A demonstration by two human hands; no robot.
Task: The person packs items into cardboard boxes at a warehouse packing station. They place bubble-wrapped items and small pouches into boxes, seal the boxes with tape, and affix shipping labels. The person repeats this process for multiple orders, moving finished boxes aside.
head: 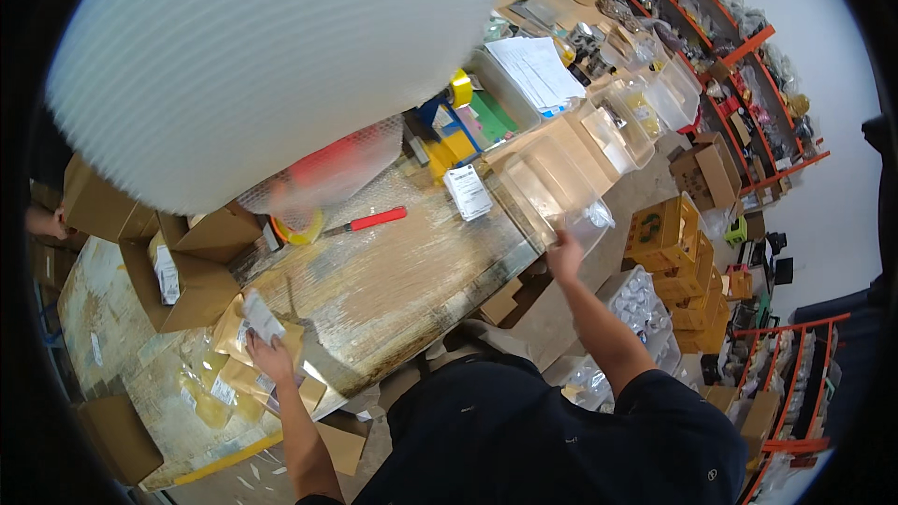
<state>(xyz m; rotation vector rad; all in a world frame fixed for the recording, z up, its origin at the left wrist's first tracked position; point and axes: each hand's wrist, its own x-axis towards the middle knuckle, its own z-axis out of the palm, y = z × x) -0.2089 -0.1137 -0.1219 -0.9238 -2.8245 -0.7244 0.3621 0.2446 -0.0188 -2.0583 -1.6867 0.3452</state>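
My left hand is on a small clear packet with a white label, above kraft padded envelopes on the worn wooden table. Beside these lie yellow items in clear bags with labels. My right hand grips the near rim of a clear plastic bin at the table's right end; a small clear bag shows by the bin's corner. A stack of printed labels and a red-handled utility knife rest on the table between my hands.
A large roll of bubble wrap hangs over the far side. Open cardboard boxes stand at left, near another person's hand. A roll of tape lies behind the knife. Papers top a bin; yellow crates stand at right.
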